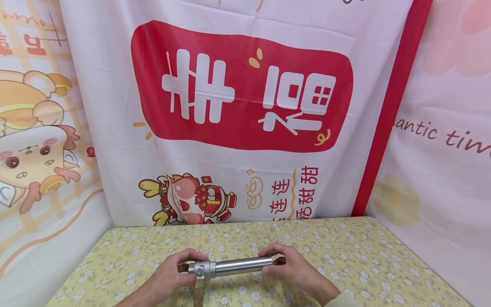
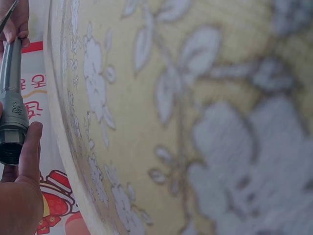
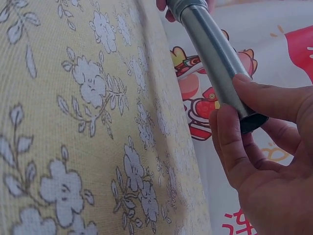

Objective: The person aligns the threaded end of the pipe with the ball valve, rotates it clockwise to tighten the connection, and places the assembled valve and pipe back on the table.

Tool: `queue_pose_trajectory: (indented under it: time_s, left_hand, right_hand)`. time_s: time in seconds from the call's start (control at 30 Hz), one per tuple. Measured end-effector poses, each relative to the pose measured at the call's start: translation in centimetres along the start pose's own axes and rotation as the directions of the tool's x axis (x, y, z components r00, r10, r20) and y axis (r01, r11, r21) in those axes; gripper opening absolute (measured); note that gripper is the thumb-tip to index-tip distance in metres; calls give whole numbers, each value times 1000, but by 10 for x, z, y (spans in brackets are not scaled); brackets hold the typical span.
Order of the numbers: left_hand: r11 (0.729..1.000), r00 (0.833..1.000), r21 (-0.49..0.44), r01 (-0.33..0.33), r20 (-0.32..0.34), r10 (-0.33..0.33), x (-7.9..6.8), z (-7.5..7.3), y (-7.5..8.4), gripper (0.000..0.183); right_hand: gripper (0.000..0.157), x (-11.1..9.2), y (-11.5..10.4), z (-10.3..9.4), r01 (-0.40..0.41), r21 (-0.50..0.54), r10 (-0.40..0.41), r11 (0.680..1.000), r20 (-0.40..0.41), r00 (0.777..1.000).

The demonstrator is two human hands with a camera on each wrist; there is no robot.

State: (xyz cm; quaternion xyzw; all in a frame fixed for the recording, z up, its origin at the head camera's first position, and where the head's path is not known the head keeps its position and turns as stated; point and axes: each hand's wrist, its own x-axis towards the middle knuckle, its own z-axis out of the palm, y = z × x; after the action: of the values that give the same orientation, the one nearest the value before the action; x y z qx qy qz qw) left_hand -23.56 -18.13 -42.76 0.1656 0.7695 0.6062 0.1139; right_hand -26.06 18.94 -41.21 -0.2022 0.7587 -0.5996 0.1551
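A shiny steel pipe is joined to a metal ball valve at its left end, both held above the tabletop. My left hand grips the valve, with fingers over the far side and the thumb near. A flat lever on the valve points toward me. At the other end, my right hand pinches the pipe between thumb and fingers. In the left wrist view, the valve's open threaded mouth faces the left palm. The right wrist view shows the pipe's rim between the right fingers.
The table wears a yellow cloth with white flowers. Behind it hangs a white banner with a large red panel. Printed cloths hang at the left and right.
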Motion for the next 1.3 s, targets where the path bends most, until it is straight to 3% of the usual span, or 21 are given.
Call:
queue_pose_trajectory:
  time_s: [0.33, 0.7, 1.3]
  left_hand:
    - [1000, 1000, -6, 9, -12, -9, -1, 0, 1, 40]
    - [1000, 1000, -8, 10, -14, -10, -2, 0, 1, 41]
    - [1000, 1000, -1, -2, -7, 2, -1, 0, 0, 40]
  right_hand:
    - [36, 0, -2, 2, 12, -23, -12, 1000, -19, 1000]
    - [37, 1, -2, 0, -41, -20, 41, 999, -10, 999]
    - [34, 3, -1, 1, -50, 1, 50, 999, -19, 999]
